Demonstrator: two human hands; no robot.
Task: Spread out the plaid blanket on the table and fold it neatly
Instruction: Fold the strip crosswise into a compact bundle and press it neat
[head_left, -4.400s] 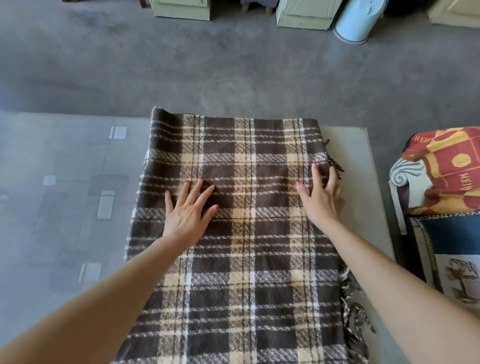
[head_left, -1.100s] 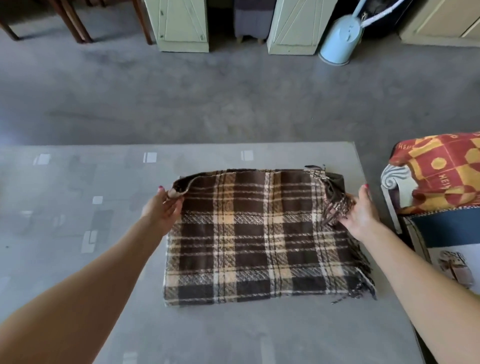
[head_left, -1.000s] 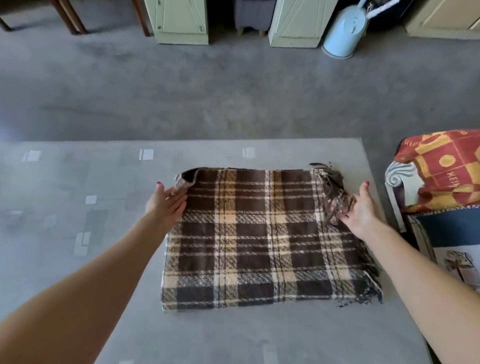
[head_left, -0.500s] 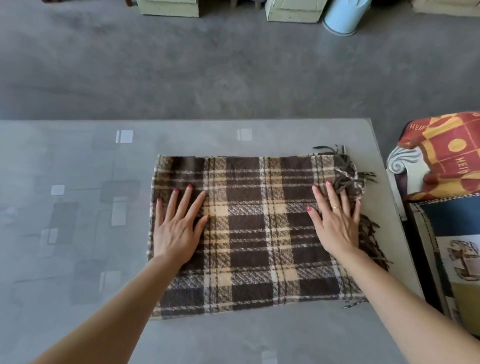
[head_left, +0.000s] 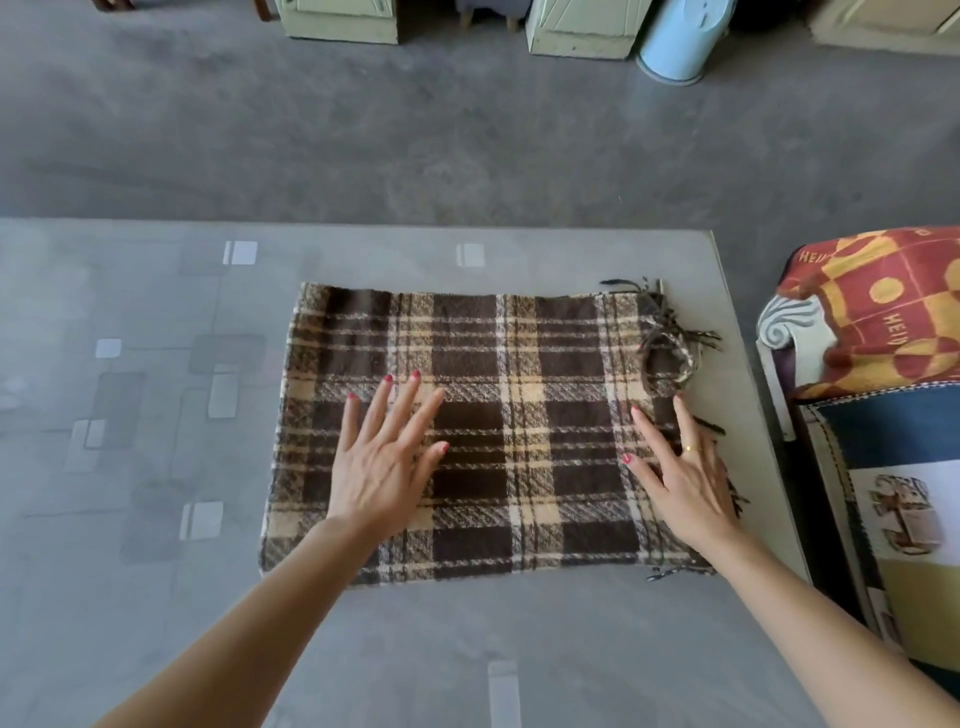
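Note:
The brown and cream plaid blanket (head_left: 524, 374) lies folded into a flat rectangle on the grey table (head_left: 130, 467), toward its right side. Its dark fringe sticks out along the right edge, bunched near the far right corner. My left hand (head_left: 387, 462) rests flat on the blanket's left half, fingers spread. On the right half, next to the fringe, my right hand (head_left: 680, 478) lies flat with fingers apart and a ring on one finger. Neither hand grips the cloth.
The table's right edge runs close to the blanket's fringe. Beyond it stands a seat with a red and yellow patterned cover (head_left: 883, 312) and a blue cushion (head_left: 893, 426). Pale green cabinets (head_left: 576, 26) and a light blue bin (head_left: 675, 41) stand on the grey floor behind.
A second ago both hands held the blanket's far corners as the fold came down. They let go, lay flat on top and have since slid toward me, the left also rightward.

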